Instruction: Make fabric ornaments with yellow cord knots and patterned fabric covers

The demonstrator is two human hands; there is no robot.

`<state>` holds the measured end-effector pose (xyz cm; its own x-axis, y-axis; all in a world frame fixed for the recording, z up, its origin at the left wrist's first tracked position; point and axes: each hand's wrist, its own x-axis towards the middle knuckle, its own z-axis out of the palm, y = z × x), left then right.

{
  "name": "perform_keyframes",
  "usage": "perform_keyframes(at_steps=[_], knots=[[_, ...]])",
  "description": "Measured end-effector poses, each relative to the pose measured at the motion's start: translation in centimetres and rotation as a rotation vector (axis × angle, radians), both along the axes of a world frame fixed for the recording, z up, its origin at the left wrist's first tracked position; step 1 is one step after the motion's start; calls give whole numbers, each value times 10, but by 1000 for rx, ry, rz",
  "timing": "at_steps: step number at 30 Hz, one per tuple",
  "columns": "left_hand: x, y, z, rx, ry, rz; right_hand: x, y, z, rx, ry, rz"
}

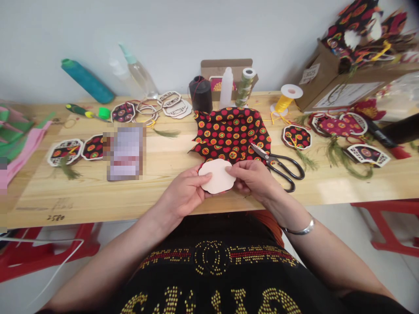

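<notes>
A pale plaque with a scalloped outline (216,176) is held between both hands near the table's front edge, and a bit of patterned fabric shows behind its rim. My left hand (188,187) pinches its left side, thumb on the front face. On the right side, my right hand (250,176) grips the edge, thumb also on top. Just beyond lies a black cloth with red and yellow round motifs (229,133). Black-handled scissors (284,168) rest with their blades on the cloth's right corner.
Along the back stand a black thread cone (200,95), a white bottle (226,87) and a yellow spool (284,99). A full cardboard box (327,83) is at right. Tasselled ornaments (297,137) and a blurred-out flat object (126,152) lie on the table (163,168).
</notes>
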<state>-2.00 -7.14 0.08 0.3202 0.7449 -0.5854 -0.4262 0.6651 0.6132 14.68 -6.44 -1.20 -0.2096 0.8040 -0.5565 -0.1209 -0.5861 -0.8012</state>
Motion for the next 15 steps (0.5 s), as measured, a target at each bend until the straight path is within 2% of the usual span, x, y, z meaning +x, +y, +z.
perform_keyframes(at_steps=[15], knots=[[-1, -1, -1, 5, -7, 16, 1, -1, -1, -8, -7, 17]])
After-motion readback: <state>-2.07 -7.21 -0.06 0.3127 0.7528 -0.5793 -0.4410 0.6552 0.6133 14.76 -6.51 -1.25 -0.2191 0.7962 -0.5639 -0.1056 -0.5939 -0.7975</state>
